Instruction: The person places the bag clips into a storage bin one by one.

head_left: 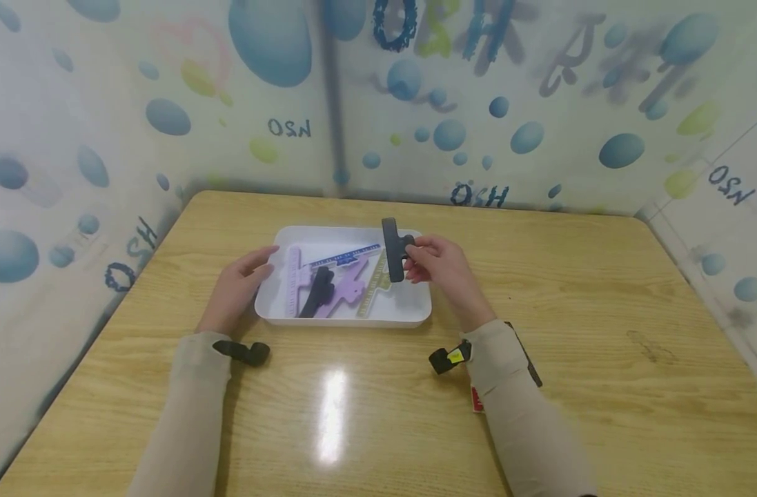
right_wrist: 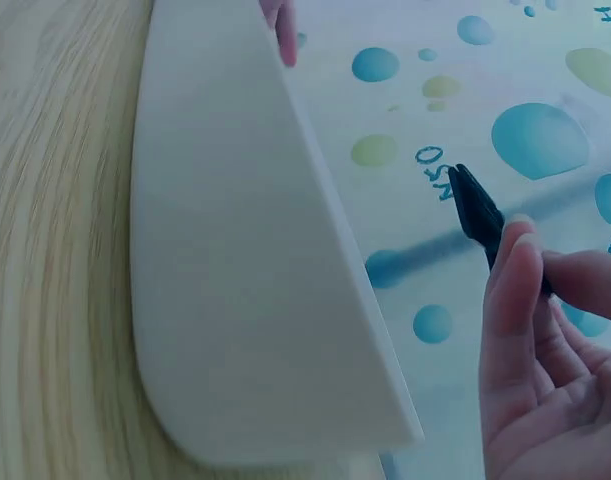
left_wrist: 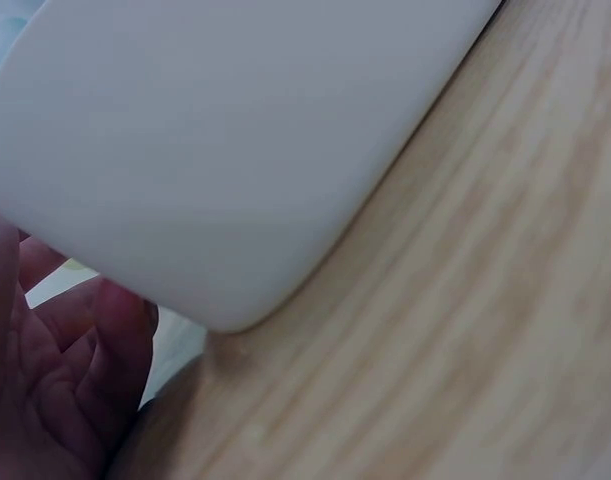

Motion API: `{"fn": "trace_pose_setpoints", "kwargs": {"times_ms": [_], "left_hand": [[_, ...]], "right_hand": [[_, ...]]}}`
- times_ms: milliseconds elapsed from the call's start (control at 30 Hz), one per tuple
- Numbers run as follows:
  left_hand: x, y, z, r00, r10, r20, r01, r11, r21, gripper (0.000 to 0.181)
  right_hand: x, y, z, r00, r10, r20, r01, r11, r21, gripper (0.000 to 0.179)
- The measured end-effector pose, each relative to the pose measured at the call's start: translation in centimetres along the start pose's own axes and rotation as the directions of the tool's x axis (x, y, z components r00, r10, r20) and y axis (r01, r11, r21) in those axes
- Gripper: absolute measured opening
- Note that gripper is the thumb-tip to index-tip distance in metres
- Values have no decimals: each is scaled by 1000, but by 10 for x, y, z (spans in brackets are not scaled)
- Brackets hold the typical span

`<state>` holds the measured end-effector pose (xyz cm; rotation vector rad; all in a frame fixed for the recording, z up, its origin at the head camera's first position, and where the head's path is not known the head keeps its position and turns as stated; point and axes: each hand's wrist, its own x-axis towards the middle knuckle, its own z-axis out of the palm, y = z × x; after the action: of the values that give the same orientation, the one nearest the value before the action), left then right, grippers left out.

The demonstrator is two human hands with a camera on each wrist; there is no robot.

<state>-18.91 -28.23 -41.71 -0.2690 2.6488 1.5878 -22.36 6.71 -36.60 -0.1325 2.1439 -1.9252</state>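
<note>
My right hand (head_left: 437, 262) pinches a black plastic clip (head_left: 392, 250) between thumb and fingers, raised over the right end of a white tray (head_left: 341, 322). The right wrist view shows this clip edge-on, its narrow tip pointing up and left, in the right hand (right_wrist: 555, 350). My left hand (head_left: 238, 286) touches the tray's left end with loosely bent fingers. Inside the tray lie a purple clip (head_left: 293, 283), another purple clip (head_left: 347, 288), a black clip (head_left: 319, 293), a blue clip (head_left: 347, 257) and a yellowish clip (head_left: 372, 286).
The tray stands on a wooden table (head_left: 602, 310), towards its back edge. Walls with a bubble print (head_left: 446, 134) enclose the table behind and at both sides. A small red item (head_left: 477, 400) shows partly beneath the right forearm.
</note>
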Motion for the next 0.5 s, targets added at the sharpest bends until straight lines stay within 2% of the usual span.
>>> {"fn": "trace_pose_setpoints", "kwargs": {"times_ms": [233,500], "left_hand": [[-1,-2,1,1000,-4,-1,4,1000,7,38],[-1,-1,0,1000,15,2,-15,1000,-27,37]], "right_hand": [[10,2,17,999,25,-24,-23,997,80,29],[14,10,22,998,43,-42,-41,999,33,28]]}}
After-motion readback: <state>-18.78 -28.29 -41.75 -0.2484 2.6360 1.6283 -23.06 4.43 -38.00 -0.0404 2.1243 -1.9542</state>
